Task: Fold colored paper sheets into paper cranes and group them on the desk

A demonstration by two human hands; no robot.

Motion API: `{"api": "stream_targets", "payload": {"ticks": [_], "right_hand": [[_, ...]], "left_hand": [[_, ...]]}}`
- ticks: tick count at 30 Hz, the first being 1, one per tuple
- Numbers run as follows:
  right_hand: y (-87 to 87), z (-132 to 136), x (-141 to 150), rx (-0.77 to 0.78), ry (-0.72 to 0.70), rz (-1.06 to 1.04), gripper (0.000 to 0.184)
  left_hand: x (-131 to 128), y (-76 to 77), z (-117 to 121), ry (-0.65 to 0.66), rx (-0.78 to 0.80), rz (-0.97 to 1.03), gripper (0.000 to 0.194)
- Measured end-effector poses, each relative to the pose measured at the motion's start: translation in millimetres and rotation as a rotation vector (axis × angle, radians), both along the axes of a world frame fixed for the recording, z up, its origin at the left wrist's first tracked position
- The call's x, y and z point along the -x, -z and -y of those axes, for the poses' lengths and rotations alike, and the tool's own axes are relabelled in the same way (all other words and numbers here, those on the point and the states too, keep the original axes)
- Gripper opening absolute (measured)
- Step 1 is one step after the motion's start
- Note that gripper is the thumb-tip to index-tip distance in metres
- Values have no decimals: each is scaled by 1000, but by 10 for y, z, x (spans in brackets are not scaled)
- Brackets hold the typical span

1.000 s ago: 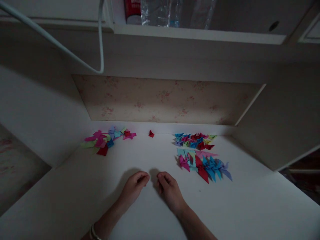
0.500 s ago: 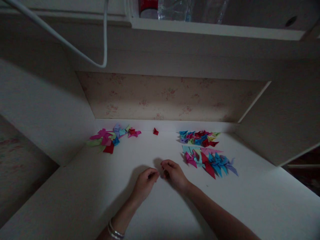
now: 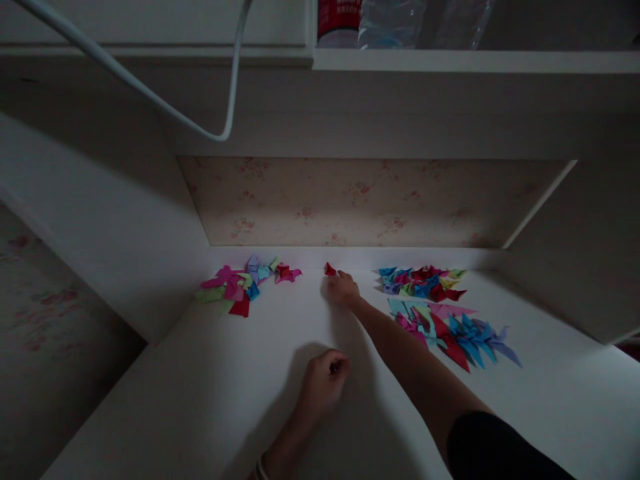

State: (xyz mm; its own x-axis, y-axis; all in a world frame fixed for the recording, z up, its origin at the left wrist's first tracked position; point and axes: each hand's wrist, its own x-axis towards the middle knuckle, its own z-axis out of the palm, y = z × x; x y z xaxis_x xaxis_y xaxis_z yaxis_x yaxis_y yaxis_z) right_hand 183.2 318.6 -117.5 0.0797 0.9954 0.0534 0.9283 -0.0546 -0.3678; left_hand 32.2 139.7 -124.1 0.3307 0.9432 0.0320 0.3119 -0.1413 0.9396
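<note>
My right hand (image 3: 343, 289) is stretched out to the back of the white table. Its fingertips are at the right edge of a small red folded paper piece (image 3: 329, 269); whether they touch it I cannot tell. The index finger is extended, not closed round the piece. Nearer to me, my left hand (image 3: 323, 383) is curled with thumb and fingers together just above the tabletop. What lies inside its curl, if anything, is too dark to make out. A bracelet (image 3: 261, 469) is on the left wrist.
Colourful folded paper pieces (image 3: 240, 287) are heaped at the back left. At the right lie two groups, origami cranes (image 3: 425, 283) behind and more folded paper (image 3: 465, 337) in front. A shelf (image 3: 450, 61) with bottles (image 3: 393, 23) overhangs, and a white cable (image 3: 165, 110) hangs at upper left.
My right hand has moved away from the left hand, forward to the red paper piece at the back. My left hand stays curled near the front. The view has shifted slightly.
</note>
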Motion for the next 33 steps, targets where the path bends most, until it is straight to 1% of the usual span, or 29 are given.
{"api": "stream_targets", "payload": {"ticks": [5,9,14,17,19,21,24,26,28,30,33], "right_hand": [[35,-114,78,16,19,73,37],[45,-163,122,-3,66,53,37],[10,-137,93,-73,107,-83,35],[-31,-35,57,-146,126,-218,34],[-49,115,43,-198,133,-321,35],[-53,349,39,-241,114,-426,35],[-33,831,36,-273,62,-562,33],[-12,1181,27,-280,39,-682,33],[11,1499,16,-294,45,-942,33],[40,1754,16,-298,68,-1117,33],[103,1997,47,-298,117,-1215,35]], "left_hand": [[0,25,-21,24,6,-20,24],[-2,22,-39,30,13,-13,24],[-4,3,-36,36,8,16,22],[-4,-1,-32,11,-6,62,21],[-4,9,-41,-22,15,108,20],[-4,26,-61,-63,89,165,22],[-1,46,-93,-146,207,292,28],[7,43,-104,-207,224,389,32],[17,29,-102,-243,217,456,35],[25,10,-93,-229,221,481,39],[29,-10,-81,-155,232,460,43]]}}
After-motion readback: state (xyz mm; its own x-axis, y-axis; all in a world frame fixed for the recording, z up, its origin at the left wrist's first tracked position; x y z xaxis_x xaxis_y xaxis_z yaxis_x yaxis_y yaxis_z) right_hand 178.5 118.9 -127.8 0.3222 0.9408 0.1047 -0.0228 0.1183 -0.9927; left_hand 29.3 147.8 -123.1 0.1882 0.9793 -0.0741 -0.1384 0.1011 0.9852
